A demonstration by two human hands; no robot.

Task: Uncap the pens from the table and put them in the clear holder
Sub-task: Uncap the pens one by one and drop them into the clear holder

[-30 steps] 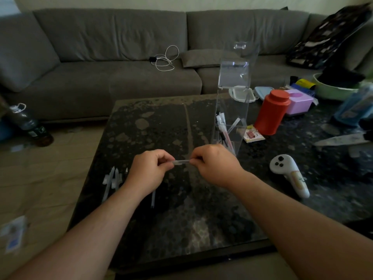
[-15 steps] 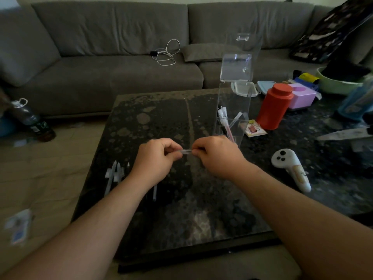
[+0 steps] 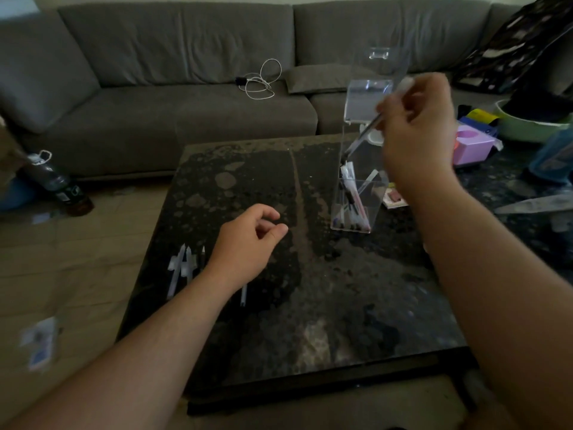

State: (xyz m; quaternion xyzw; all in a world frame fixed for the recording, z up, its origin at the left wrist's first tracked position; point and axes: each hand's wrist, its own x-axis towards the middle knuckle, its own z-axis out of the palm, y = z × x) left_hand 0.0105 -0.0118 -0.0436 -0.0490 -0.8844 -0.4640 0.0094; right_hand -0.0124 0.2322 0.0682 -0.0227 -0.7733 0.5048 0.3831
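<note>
My right hand (image 3: 415,128) is raised above the tall clear holder (image 3: 376,187) and grips an uncapped pen (image 3: 367,128), tip slanting down-left into the holder's open top. Several pens (image 3: 353,200) stand inside the holder. My left hand (image 3: 245,246) hovers low over the dark table (image 3: 310,305), fingers curled against the thumb as if round the small pen cap, which is barely visible. Several capped white pens (image 3: 183,268) lie to its left near the table's edge. One more pen (image 3: 243,294) pokes out from under my left wrist.
A purple box (image 3: 471,147), a green bowl (image 3: 527,128) and a flat blade-like object (image 3: 533,206) crowd the table's right side. A small card (image 3: 393,200) lies behind the holder. A bottle (image 3: 59,184) stands on the floor at left, before the grey sofa (image 3: 186,57).
The hands were together pulling at a pen. They have parted: my right hand rose with the pen to the holder's top, and my left hand dropped toward the table.
</note>
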